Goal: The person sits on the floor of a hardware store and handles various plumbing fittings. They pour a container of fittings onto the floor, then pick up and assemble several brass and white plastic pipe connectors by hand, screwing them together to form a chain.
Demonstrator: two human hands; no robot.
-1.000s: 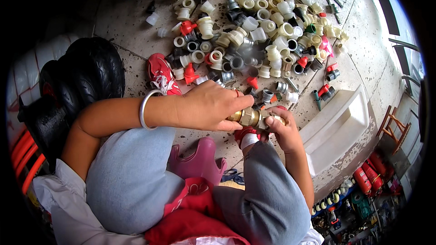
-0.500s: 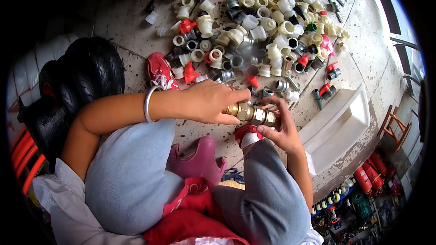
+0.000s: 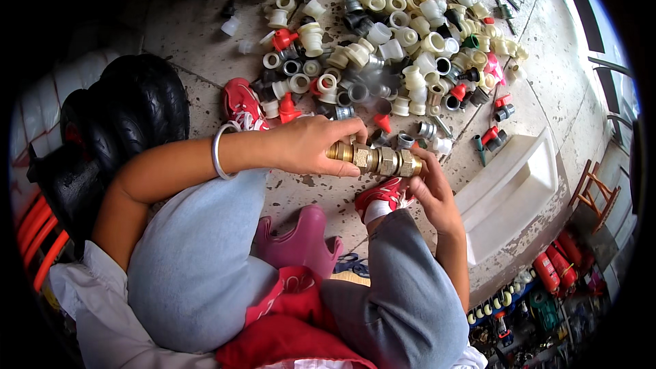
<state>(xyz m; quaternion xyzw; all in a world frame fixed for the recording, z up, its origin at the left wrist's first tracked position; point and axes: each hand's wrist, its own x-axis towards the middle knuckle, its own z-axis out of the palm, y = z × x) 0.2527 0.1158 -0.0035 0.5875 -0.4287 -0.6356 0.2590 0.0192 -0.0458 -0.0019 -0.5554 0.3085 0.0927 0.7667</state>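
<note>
Brass hex-collared cylindrical fitting (image 3: 376,159) runs left to right, left hand (image 3: 311,145) fingers gripping one end, right hand (image 3: 439,195) fingers loosely parted around the other; white trough-shaped container (image 3: 502,208) rightward of it.

Pale light from the right washes out that edge, while the upper left sinks into darkness. The floor (image 3: 540,61) is softly lit. Highlights glint on the brass fitting (image 3: 387,161). A hazy smudge blurs the pile's (image 3: 391,50) middle; straight edges bow near the black rim.
</note>
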